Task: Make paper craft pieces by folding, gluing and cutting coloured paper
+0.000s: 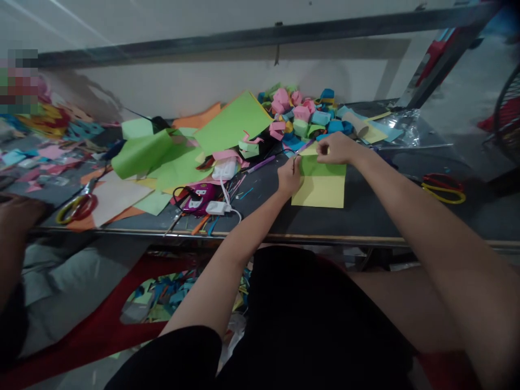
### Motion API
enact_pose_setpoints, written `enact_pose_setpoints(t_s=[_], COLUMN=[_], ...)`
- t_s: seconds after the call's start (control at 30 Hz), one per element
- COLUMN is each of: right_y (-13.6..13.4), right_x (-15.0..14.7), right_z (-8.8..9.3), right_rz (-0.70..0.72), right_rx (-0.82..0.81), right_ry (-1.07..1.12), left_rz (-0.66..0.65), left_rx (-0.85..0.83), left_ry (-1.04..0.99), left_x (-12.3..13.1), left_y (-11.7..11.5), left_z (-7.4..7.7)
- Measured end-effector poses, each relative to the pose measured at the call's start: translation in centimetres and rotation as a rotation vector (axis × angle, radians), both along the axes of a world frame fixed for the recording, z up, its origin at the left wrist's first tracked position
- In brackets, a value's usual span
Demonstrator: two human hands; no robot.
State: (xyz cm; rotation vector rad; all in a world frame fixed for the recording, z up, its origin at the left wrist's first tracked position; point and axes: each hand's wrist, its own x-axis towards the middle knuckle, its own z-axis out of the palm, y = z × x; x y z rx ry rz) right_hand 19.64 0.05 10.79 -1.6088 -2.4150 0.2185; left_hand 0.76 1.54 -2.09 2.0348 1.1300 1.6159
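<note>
A sheet of yellow and green paper (318, 192) lies on the dark table in front of me, its green band towards the far side. At its upper left edge, my left hand (289, 176) is closed with the fingers pinching the paper. My right hand (336, 148) is closed at the far edge, thumb and fingers pressed together on the paper; the exact grip is partly hidden. A purple pen (261, 164) lies left of my left hand. Behind my hands is a heap of folded paper pieces (301, 112) in pink, blue, green and yellow.
Green paper sheets (233, 123) spread to the left. Nearer are a magenta power strip (199, 199), a white plug (218, 208) and scissors (77, 208). Red and yellow scissors handles (443, 189) lie right. Another person's hand (20, 214) rests at far left. A clear plastic bag (410, 130) lies back right.
</note>
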Motion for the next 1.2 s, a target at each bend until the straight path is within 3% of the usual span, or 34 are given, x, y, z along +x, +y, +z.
enact_pose_setpoints(t_s=[0.23, 0.43, 0.63, 0.93, 1.2], right_y=[-0.5, -0.8, -1.5, -3.4, -3.6], right_x=[2.8, 4.8, 5.0, 4.4, 4.8], right_z=[0.3, 0.1, -0.2, -1.8, -3.4], right_rz=[-0.106, -0.137, -0.159, -0.182, -0.214], right_rx=[-0.015, -0.09, -0.145, -0.116, -0.092], right_ry=[0.036, 0.035, 0.088, 0.144, 0.205], left_rz=[0.045, -0.018, -0.038, -0.043, -0.018], left_rx=[-0.036, -0.062, -0.011, 0.117, 0.145], left_ry=[0.041, 0.064, 0.159, 0.432, 0.377], left_x=[0.0, 0.1, 0.1, -1.5, -1.7], left_y=[0.2, -0.1, 0.2, 3.8, 3.8], left_z=[0.2, 0.4, -0.3, -0.5, -0.8])
